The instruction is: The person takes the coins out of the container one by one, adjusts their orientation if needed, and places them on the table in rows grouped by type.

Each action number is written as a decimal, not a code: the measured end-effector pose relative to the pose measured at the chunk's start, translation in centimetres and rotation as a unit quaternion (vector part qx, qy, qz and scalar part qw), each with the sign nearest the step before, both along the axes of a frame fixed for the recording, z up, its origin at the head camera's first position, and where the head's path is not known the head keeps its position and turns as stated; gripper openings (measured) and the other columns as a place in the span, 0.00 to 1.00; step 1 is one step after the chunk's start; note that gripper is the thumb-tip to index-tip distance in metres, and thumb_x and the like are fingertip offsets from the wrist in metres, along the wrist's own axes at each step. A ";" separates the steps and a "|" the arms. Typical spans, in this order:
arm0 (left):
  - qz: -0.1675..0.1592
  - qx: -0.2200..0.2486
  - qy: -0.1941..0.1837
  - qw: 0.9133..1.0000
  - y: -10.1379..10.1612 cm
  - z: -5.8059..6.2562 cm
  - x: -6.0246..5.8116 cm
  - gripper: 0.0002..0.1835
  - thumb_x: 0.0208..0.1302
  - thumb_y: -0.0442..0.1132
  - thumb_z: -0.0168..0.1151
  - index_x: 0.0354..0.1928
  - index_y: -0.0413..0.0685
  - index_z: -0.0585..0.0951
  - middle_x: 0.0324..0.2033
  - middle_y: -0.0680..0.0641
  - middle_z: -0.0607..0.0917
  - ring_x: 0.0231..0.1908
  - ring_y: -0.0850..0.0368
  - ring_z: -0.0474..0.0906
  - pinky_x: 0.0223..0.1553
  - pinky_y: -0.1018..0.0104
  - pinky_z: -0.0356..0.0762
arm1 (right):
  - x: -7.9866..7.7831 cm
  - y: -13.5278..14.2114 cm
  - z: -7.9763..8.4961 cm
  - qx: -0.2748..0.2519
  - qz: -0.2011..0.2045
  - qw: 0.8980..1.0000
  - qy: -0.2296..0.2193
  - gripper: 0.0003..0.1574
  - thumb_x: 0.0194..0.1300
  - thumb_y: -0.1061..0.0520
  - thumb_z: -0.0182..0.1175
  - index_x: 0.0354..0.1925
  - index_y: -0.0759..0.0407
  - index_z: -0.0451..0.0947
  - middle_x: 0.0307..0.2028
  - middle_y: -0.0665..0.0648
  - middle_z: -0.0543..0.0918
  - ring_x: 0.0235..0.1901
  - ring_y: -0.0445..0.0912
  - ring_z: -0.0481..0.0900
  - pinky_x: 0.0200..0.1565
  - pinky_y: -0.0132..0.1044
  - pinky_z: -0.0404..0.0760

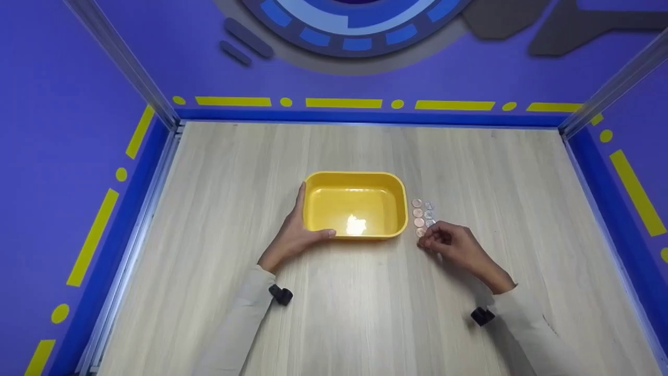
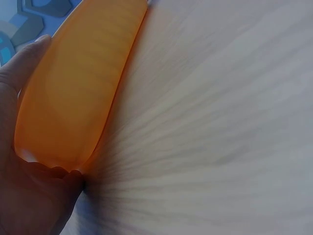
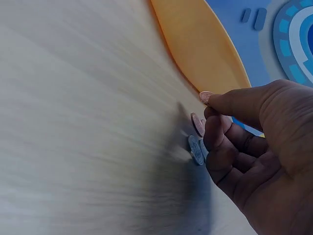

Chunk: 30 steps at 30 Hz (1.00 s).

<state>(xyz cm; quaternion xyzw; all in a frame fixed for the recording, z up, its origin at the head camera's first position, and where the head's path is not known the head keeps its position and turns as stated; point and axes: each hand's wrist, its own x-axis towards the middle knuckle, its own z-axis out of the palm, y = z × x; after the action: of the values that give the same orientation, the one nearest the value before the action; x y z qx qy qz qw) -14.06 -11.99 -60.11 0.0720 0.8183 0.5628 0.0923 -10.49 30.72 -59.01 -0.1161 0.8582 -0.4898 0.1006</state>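
Observation:
A yellow plastic container [image 1: 355,209], rectangular with rounded corners, stands on the table with its inside bare. My left hand [image 1: 297,230] grips its near left corner, thumb along the front wall and fingers against the left side. Just right of the container lie two columns of coins, one of copper coins [image 1: 418,213] and one of silver coins [image 1: 429,214]. At the near end of these columns, my right hand [image 1: 454,245] pinches a copper coin [image 3: 205,97] between thumb and fingertips. Its other fingers curl in toward the palm, hiding part of the silver column.
The pale wood-grain table [image 1: 355,313] is bounded by blue panels [image 1: 365,83] with yellow marks at the back and both sides. Metal rails [image 1: 133,256] run along the side edges. Each sleeve carries a small black wrist device [image 1: 281,295].

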 end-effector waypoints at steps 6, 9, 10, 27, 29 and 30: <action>-0.003 0.005 0.000 1.000 0.5 0.0 0.0 0.81 0.49 0.59 0.89 0.91 0.59 0.37 0.61 0.43 0.82 0.51 0.50 0.79 0.63 0.52 0.74 | 0.6 0.3 -0.6 0.032 0.000 0.999 0.033 0.08 0.69 0.69 0.74 0.41 0.59 0.89 0.36 0.54 0.92 0.34 0.40 0.83 0.37 0.27 0.80; -0.007 0.009 0.001 1.000 0.8 0.0 -0.1 0.81 0.50 0.59 0.89 0.91 0.59 0.36 0.61 0.43 0.82 0.51 0.51 0.79 0.63 0.52 0.74 | 0.8 0.5 -0.9 0.043 -0.002 0.997 0.061 0.09 0.67 0.71 0.74 0.40 0.59 0.89 0.35 0.51 0.91 0.33 0.38 0.82 0.38 0.27 0.79; -0.008 0.010 0.001 1.000 0.9 0.0 -0.1 0.81 0.50 0.59 0.89 0.91 0.59 0.36 0.61 0.43 0.82 0.51 0.50 0.79 0.63 0.52 0.74 | 0.9 0.6 -0.9 0.046 -0.004 0.996 0.071 0.09 0.67 0.72 0.74 0.40 0.60 0.89 0.35 0.51 0.91 0.34 0.38 0.81 0.38 0.27 0.79; -0.006 -0.007 -0.001 1.000 -0.4 0.1 0.0 0.80 0.51 0.60 0.89 0.91 0.61 0.36 0.66 0.42 0.80 0.53 0.48 0.77 0.63 0.52 0.72 | 1.1 -0.7 -1.2 0.158 -0.021 0.981 0.110 0.08 0.69 0.65 0.76 0.44 0.57 0.89 0.40 0.51 0.82 0.38 0.44 0.78 0.41 0.38 0.80; -0.008 -0.004 -0.002 1.000 -0.3 0.1 0.0 0.80 0.52 0.60 0.89 0.91 0.61 0.35 0.64 0.42 0.80 0.52 0.48 0.77 0.62 0.52 0.73 | 1.3 -0.7 -1.3 0.157 -0.028 0.981 0.113 0.09 0.68 0.66 0.76 0.44 0.57 0.89 0.41 0.52 0.81 0.39 0.44 0.79 0.42 0.39 0.80; -0.009 -0.003 -0.002 1.000 -0.2 0.1 0.0 0.80 0.52 0.60 0.88 0.91 0.61 0.35 0.63 0.42 0.81 0.52 0.48 0.77 0.62 0.52 0.73 | 1.4 -0.5 -1.3 0.157 -0.032 0.980 0.116 0.09 0.68 0.66 0.77 0.44 0.58 0.89 0.41 0.52 0.81 0.39 0.44 0.79 0.42 0.39 0.80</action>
<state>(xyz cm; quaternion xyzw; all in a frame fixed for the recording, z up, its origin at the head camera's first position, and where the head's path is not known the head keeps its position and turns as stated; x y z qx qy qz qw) -14.07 -12.18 -60.02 0.0783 0.8191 0.5597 0.0989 -9.06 30.17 -60.36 -0.1271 0.9334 -0.3356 0.0014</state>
